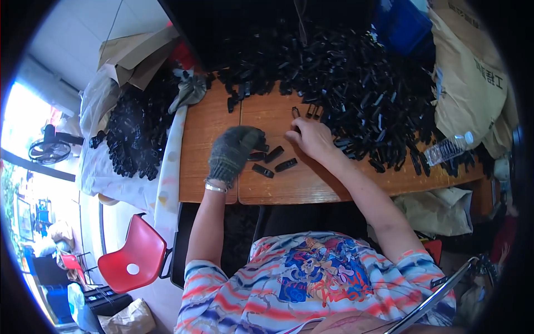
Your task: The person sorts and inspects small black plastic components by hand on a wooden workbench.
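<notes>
My left hand (pixel 236 147), in a dark grey knitted glove, is closed with its fingers curled over the table; what lies inside them is hidden. Right beside its fingertips are several small, oblong black plastic pieces (pixel 275 154), loose on the wood. My bare right hand (pixel 312 136) reaches in from the right. Its index fingertip meets another black plastic piece (pixel 295 113), and the fingers look bent in a grip on its near end. Two similar pieces (pixel 313 111) lie side by side just right of that one.
A large heap of black pieces (pixel 361 83) covers the table's (pixel 278 186) back and right. More fill a lined container (pixel 139 131) at left. A clear plastic bottle (pixel 448 149), a brown paper sack (pixel 473 83) and a blue bin (pixel 403 28) stand right. A red chair (pixel 133 253) is lower left.
</notes>
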A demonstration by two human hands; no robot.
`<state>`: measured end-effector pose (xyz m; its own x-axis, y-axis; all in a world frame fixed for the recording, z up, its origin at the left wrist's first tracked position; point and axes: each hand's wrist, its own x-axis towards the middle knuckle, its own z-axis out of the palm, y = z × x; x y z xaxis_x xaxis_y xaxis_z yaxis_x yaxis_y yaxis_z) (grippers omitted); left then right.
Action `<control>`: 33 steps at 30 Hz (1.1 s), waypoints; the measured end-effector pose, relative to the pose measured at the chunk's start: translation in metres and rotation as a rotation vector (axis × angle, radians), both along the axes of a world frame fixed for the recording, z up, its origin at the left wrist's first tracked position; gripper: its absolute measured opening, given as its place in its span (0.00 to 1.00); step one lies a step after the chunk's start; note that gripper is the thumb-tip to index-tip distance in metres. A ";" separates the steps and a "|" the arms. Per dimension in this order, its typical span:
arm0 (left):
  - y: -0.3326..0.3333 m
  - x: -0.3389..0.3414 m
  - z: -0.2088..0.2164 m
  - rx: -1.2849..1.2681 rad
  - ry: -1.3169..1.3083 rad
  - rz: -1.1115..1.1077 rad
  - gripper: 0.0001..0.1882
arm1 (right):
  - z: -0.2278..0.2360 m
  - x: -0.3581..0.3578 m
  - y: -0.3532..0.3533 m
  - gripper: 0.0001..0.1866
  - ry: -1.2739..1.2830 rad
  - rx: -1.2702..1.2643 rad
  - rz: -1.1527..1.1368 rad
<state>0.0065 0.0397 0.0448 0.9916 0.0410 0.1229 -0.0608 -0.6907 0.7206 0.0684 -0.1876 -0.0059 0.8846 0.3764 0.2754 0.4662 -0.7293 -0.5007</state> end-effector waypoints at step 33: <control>-0.020 -0.016 0.002 -0.944 0.052 0.018 0.17 | 0.052 -0.043 0.046 0.09 0.244 0.758 0.172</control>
